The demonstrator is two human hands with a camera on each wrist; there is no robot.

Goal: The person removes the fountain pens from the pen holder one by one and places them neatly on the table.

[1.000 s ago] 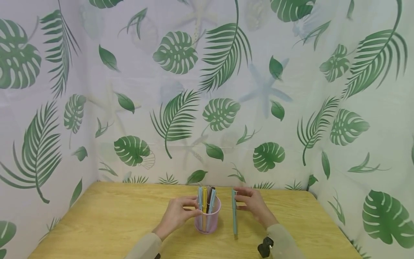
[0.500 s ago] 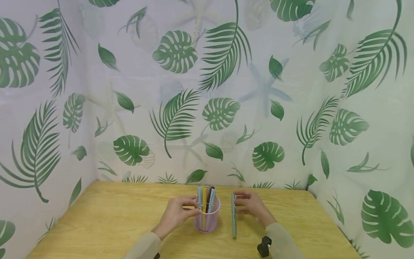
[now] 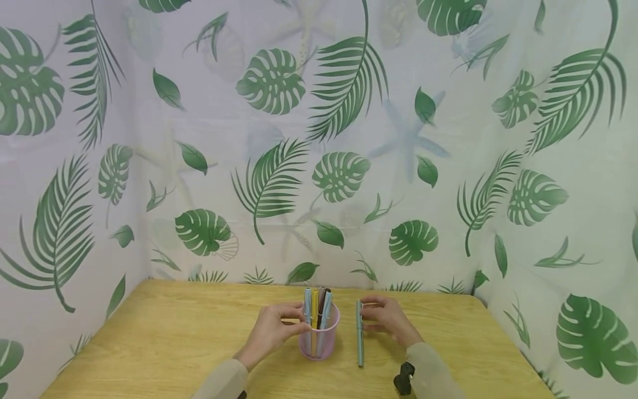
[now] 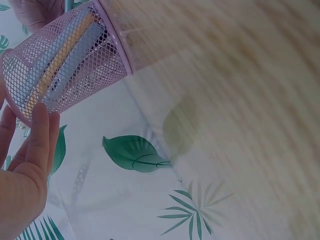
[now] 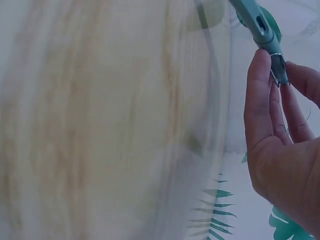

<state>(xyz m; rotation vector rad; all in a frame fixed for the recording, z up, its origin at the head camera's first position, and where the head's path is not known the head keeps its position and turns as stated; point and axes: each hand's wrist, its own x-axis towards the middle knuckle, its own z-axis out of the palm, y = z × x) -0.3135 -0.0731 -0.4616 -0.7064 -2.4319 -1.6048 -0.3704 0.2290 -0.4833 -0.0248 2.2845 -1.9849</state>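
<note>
Hands: left grips cup, right pinches pen.

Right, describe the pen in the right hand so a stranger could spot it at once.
On the wooden table stands a pink mesh cup full of pens, gripped by the left hand. Just beside it, the right hand pinches the top of a teal pen. It is the only pen outside the cup.

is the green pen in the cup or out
Out: the right hand holds the pen beside the cup, tip on the table.
</note>
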